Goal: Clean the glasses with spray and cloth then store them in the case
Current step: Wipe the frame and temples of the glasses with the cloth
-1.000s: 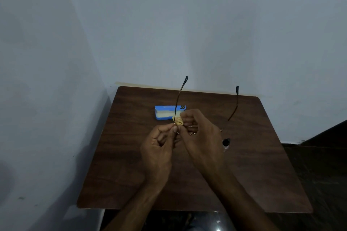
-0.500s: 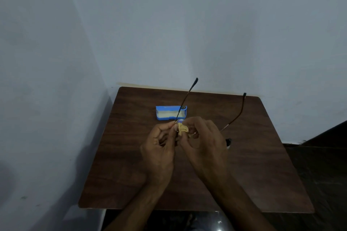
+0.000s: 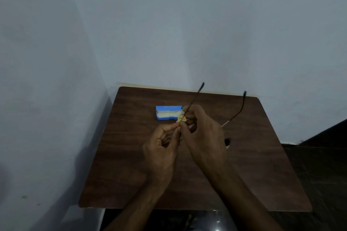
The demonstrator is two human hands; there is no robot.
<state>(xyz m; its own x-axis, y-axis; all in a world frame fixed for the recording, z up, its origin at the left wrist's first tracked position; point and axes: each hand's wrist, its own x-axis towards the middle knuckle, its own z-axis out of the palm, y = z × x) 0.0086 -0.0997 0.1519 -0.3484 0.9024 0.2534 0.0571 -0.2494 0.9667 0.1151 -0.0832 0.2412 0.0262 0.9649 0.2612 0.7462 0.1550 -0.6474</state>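
Note:
Thin dark-framed glasses [image 3: 237, 112] are held above the middle of the table, both temple arms pointing away toward the wall; the lenses are hidden behind my fingers. My left hand [image 3: 161, 152] pinches the frame's left end. My right hand [image 3: 203, 133] presses a small yellow cloth [image 3: 181, 119] against the left lens area. An open blue case [image 3: 168, 113] with a pale lining lies just beyond the hands. The small spray bottle [image 3: 227, 141], black-capped, stands right of my right hand, partly hidden by it.
The dark wooden table [image 3: 131, 174] stands in a corner, with white walls close at the back and left. A dark floor drops away on the right. The table's near edge lies under my forearms.
The glasses tilted, their temple arms swinging right and then lifting again. My right hand shifted up with the cloth, rubbing at the left lens. The case and spray bottle stayed put.

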